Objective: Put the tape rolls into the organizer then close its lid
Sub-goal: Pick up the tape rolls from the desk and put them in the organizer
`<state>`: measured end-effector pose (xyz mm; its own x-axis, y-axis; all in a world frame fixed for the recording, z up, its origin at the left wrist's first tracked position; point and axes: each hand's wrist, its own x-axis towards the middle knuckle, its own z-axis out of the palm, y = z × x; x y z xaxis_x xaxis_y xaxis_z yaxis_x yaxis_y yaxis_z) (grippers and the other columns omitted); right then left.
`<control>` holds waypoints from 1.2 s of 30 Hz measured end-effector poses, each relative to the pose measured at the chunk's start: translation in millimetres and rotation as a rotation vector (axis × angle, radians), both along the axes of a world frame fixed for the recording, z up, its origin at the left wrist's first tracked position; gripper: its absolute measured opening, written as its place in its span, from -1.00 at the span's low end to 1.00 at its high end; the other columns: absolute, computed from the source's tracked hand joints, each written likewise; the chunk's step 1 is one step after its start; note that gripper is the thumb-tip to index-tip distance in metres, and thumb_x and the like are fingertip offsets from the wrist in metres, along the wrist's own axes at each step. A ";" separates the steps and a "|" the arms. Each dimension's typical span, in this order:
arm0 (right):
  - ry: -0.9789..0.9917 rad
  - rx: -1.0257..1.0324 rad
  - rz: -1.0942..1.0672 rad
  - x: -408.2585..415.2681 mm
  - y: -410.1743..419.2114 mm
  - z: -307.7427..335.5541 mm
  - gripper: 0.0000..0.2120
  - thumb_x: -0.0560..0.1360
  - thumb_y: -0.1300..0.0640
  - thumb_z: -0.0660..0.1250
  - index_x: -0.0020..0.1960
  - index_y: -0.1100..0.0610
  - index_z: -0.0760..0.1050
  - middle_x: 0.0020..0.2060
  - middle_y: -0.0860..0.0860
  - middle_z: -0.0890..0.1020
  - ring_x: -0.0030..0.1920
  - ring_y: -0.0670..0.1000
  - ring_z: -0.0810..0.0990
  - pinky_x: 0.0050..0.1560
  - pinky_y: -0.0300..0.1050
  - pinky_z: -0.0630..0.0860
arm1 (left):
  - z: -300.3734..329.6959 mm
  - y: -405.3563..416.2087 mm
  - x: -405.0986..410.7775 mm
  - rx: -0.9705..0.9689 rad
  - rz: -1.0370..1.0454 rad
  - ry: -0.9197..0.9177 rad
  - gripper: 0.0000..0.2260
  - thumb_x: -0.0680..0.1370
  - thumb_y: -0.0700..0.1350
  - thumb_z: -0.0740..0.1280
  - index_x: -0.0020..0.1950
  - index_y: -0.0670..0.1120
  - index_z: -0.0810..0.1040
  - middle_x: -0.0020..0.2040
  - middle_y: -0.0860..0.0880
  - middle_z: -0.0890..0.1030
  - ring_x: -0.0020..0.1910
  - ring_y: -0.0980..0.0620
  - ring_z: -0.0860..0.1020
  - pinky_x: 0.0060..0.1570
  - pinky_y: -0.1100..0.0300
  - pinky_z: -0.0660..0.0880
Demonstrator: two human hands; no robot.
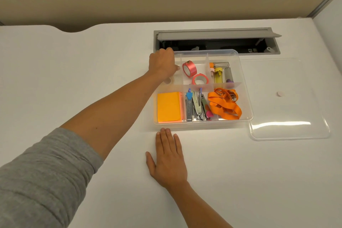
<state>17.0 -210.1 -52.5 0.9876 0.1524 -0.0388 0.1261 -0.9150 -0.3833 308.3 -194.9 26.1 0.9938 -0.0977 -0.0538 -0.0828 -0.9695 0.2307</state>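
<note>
We find two pink tape rolls in the organizer, just right of the left hand, beneath whose fingers a clear roll sits; grip undeterminable. The right hand lies released on the surface, apparently bracing, and the lid waits alongside.

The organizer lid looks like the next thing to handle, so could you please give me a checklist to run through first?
1. Two pink tape rolls inside the organizer: ok.
2. Clear tape roll released under the left hand: cannot tell.
3. Left hand clear of the organizer: not ok, over its far-left compartment.
4. Lid within reach, lying flat beside the organizer: ok.
5. Right hand free, flat on the desk: ok.
</note>
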 end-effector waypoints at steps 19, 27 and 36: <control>-0.003 0.009 -0.012 -1.6 0.6 4.7 -0.36 0.60 -0.19 0.03 0.50 0.23 0.21 0.49 0.16 0.26 0.52 0.09 0.13 0.47 0.09 -0.14 | 1.4 89.7 -150.0 -0.620 0.299 0.069 -0.70 0.57 -0.05 0.31 0.25 -0.15 0.55 0.18 -0.13 0.62 0.14 -0.08 0.56 0.12 0.18 0.37; -0.093 0.293 -0.105 -10.7 -17.8 16.8 -0.56 0.55 0.02 0.29 0.36 0.22 0.44 0.38 0.14 0.45 0.44 0.13 0.32 0.46 -0.01 0.09 | 5.2 92.0 -185.7 -0.826 0.382 0.170 -0.71 0.50 -0.06 0.40 0.17 -0.17 0.61 -0.05 -0.14 0.69 -0.05 -0.09 0.64 0.09 -0.01 0.55; -0.169 0.564 -0.809 -44.6 -117.3 38.1 -0.76 0.56 0.11 0.30 0.20 0.15 0.55 0.14 0.04 0.60 0.19 0.05 0.51 0.24 -0.11 0.39 | 3.4 90.9 -195.3 -0.980 0.470 0.196 -0.93 0.51 -0.22 0.38 -0.12 -0.13 0.66 -0.22 -0.14 0.68 -0.22 -0.08 0.66 -0.09 0.06 0.63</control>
<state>-27.6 -327.4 -14.4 0.7881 -0.6153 -0.0175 -0.3613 -0.4394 -0.8225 113.0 -104.0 29.4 0.9257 0.2011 -0.3202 0.3681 -0.2850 0.8850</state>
